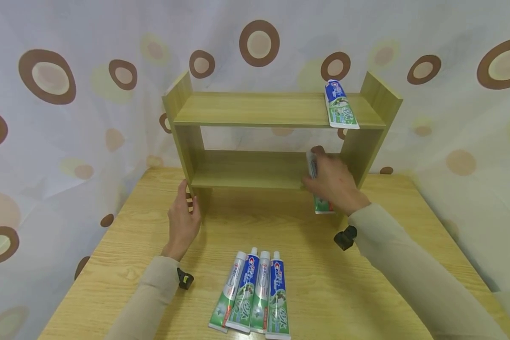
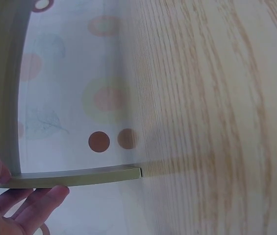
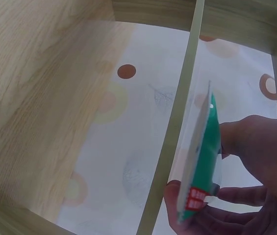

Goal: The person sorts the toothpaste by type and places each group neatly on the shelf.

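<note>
In the head view my right hand (image 1: 335, 180) grips a silver and green toothpaste tube (image 1: 323, 206) at the right end of the middle board (image 1: 250, 170) of a wooden shelf. The tube's green flat end points toward me; fingers hide its middle. The right wrist view shows this tube (image 3: 206, 152) edge-on, between thumb and fingers, beside the board's front edge. My left hand (image 1: 183, 224) holds the shelf's left side panel (image 2: 79, 177), thumb on one face and fingers on the other. Another toothpaste tube (image 1: 341, 105), blue, white and green, lies on the top board (image 1: 255, 108), its flat end over the front edge.
Several toothpaste tubes (image 1: 261, 288) lie side by side on the wooden table (image 1: 323, 293) in front of the shelf, caps pointing toward it. A wall covering with brown circles (image 1: 259, 43) stands behind the shelf and at both sides.
</note>
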`<control>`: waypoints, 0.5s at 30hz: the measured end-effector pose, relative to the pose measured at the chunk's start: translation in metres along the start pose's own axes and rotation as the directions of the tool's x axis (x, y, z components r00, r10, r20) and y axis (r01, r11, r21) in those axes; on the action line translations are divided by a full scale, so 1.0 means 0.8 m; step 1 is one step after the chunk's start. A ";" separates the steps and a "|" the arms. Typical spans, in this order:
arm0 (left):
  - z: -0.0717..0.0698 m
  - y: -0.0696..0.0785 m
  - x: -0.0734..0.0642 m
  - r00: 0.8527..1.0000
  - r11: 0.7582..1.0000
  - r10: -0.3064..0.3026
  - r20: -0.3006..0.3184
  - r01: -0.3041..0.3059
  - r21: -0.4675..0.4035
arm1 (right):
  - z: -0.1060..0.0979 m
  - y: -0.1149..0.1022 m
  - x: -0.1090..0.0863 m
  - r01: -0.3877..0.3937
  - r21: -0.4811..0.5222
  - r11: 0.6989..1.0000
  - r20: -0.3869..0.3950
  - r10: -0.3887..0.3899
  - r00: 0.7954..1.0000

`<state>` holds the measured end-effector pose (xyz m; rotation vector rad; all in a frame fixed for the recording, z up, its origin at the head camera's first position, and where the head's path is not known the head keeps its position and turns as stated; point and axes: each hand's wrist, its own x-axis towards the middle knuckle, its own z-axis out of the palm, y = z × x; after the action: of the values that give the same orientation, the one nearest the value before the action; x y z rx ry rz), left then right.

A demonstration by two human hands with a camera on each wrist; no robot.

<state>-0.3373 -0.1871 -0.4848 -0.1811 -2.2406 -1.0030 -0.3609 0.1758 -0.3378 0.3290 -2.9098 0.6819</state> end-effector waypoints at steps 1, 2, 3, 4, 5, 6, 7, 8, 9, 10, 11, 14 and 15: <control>0.000 0.000 -0.001 1.000 1.000 -0.002 0.000 0.002 -0.001 | 0.000 0.000 0.002 -0.002 0.000 1.000 0.003 0.002 1.000; 0.000 -0.001 -0.001 1.000 1.000 -0.003 -0.002 0.003 -0.001 | 0.000 0.000 0.003 -0.004 -0.001 1.000 0.003 0.004 1.000; 0.001 -0.001 -0.001 1.000 1.000 -0.003 -0.003 0.003 -0.001 | 0.001 0.000 0.005 -0.005 -0.004 1.000 0.002 0.005 1.000; 0.001 -0.002 -0.002 1.000 1.000 -0.003 -0.004 0.003 -0.002 | 0.001 0.000 0.007 -0.006 -0.009 1.000 -0.001 0.006 1.000; 0.001 -0.002 -0.002 1.000 1.000 -0.003 -0.006 0.003 -0.003 | 0.002 0.001 0.008 -0.005 -0.013 1.000 -0.003 0.005 1.000; 0.001 -0.002 -0.002 1.000 1.000 -0.003 -0.008 0.003 -0.004 | 0.002 0.001 0.010 -0.003 -0.022 1.000 -0.009 0.003 1.000; 0.001 -0.002 -0.002 1.000 1.000 -0.002 -0.008 0.002 -0.005 | 0.003 0.002 0.012 -0.003 -0.030 1.000 -0.016 0.002 1.000; 0.001 -0.002 -0.002 1.000 1.000 -0.002 -0.007 0.002 -0.006 | 0.003 0.002 0.013 -0.004 -0.039 0.999 -0.023 0.003 1.000; 0.002 -0.002 -0.001 1.000 1.000 0.001 -0.006 -0.001 -0.007 | 0.003 0.002 0.014 -0.005 -0.048 0.999 -0.030 0.003 1.000; 0.002 -0.002 -0.001 1.000 1.000 0.002 -0.005 -0.002 -0.008 | 0.004 0.002 0.015 -0.008 -0.059 0.998 -0.036 0.006 0.999; 0.002 -0.002 -0.001 1.000 1.000 0.004 -0.005 -0.004 -0.007 | 0.004 0.002 0.016 -0.010 -0.068 0.998 -0.039 0.007 0.999; 0.002 -0.002 0.000 1.000 1.000 0.005 -0.005 -0.005 -0.008 | 0.006 0.002 0.019 -0.017 -0.096 0.995 -0.049 0.013 0.999; 0.002 -0.003 0.000 1.000 1.000 0.006 -0.006 -0.006 -0.007 | 0.006 0.002 0.020 -0.017 -0.107 0.994 -0.051 0.011 0.999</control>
<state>-0.3386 -0.1876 -0.4870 -0.1874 -2.2305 -1.0071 -0.3770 0.1719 -0.3401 0.2750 -2.8891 0.5251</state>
